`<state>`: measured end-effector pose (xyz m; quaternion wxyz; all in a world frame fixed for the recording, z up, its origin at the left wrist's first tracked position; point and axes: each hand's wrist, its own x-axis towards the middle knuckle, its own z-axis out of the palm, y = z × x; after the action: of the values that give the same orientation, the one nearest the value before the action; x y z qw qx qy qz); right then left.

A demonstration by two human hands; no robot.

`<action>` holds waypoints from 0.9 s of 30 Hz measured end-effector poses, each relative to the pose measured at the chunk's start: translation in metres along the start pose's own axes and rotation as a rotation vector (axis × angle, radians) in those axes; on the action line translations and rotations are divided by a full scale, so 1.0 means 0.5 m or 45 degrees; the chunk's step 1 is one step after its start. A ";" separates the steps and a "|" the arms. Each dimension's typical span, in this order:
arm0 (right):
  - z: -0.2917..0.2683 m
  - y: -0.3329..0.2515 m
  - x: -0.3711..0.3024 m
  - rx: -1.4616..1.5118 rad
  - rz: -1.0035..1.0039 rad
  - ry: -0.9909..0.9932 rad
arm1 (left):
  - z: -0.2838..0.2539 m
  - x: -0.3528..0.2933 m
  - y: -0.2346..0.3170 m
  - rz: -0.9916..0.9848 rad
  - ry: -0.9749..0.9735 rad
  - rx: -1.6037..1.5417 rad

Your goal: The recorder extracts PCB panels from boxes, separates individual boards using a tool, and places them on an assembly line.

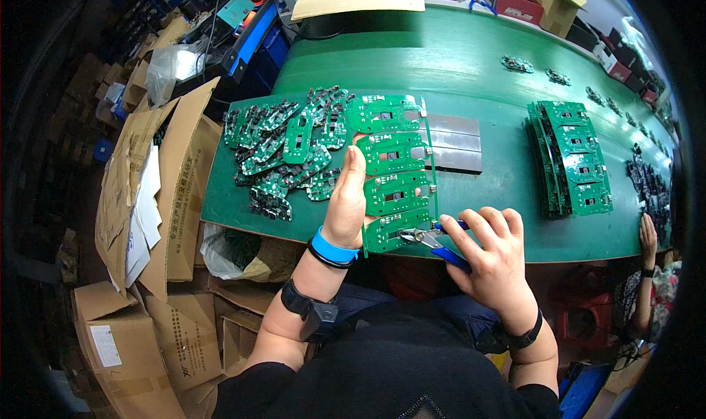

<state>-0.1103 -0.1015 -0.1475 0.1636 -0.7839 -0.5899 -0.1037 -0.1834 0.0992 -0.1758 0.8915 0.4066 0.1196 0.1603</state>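
Left hand (347, 202) pinches green circuit board panel (393, 172) by left edge, above worktop (456, 66) centre; right hand (496, 257) squeezes blue-handled cutters (434, 242) at panel's 6 o'clock; panel likely light, stiff, brittle; grip edges; loose boards (283, 150) at 9 o'clock.

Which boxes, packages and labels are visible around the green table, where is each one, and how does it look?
Open brown carton: left of the table, flaps up, white sheets inside.
Brown carton with a white label: lower left, on the floor.
Red and black boxes: far edge of the table, top.
Plain brown box: top right, flaps open.
Clear plastic bag: upper left, crumpled.
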 end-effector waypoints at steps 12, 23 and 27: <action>-0.006 -0.004 -0.001 -0.033 0.008 -0.039 | 0.000 -0.001 0.000 -0.001 0.007 0.003; 0.011 0.007 -0.006 -0.005 -0.038 0.049 | -0.004 0.002 0.003 -0.046 -0.010 -0.070; 0.013 0.021 -0.008 0.099 -0.014 0.146 | -0.019 -0.004 -0.001 -0.063 0.017 -0.168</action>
<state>-0.1013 -0.1053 -0.1563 0.2270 -0.7664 -0.5874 -0.1265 -0.1885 0.1046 -0.1818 0.9192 0.3426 0.1248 0.1484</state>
